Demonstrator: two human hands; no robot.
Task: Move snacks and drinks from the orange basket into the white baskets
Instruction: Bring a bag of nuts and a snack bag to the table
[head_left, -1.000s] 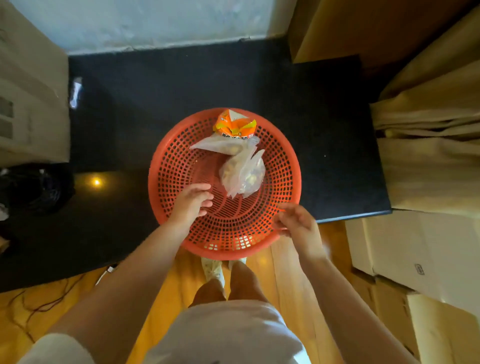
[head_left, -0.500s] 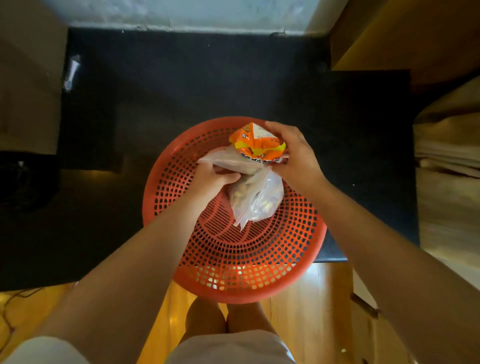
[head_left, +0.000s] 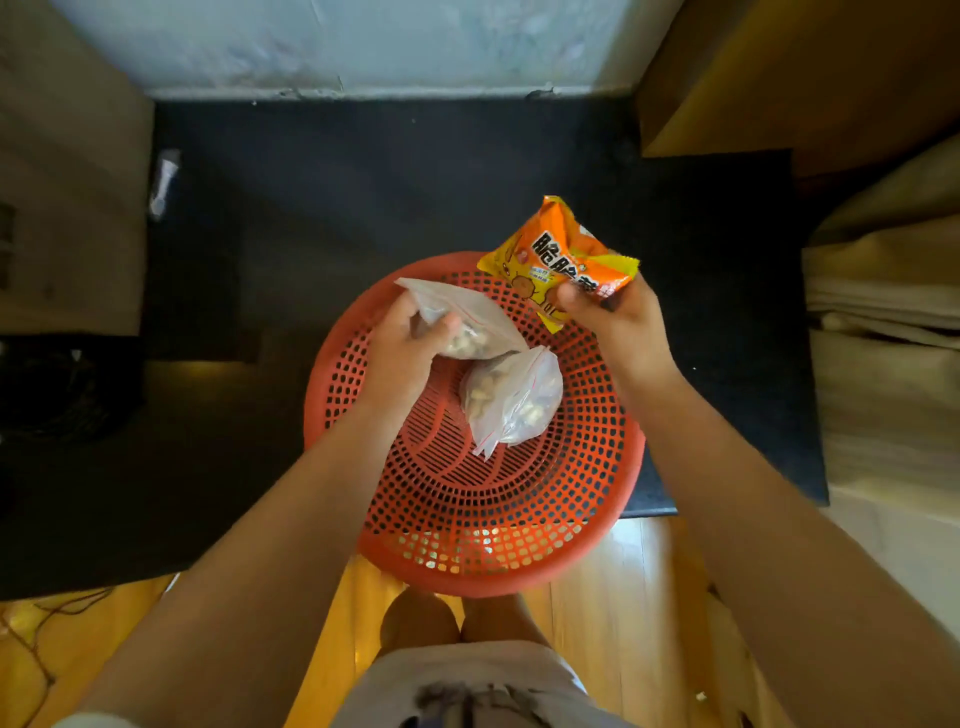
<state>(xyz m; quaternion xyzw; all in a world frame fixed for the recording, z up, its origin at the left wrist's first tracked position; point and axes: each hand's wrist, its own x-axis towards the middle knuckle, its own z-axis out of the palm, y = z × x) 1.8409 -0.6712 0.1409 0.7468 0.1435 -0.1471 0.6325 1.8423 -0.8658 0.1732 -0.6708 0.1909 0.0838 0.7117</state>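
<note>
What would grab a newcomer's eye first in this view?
The round orange basket at centre, overhanging the dark table's near edge. Above its far rim the right hand lifts an orange snack packet, while the left hand has a grip on a clear zip bag of nuts. A second clear bag of nuts lies in the basket between them.

Black table (head_left: 363, 208) w/ orange basket (head_left: 597, 519) overhanging its near edge.

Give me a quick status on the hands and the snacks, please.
Left hand shut on clear bag; right hand shut on orange packet. Second clear bag in orange basket. White baskets not in view.
</note>
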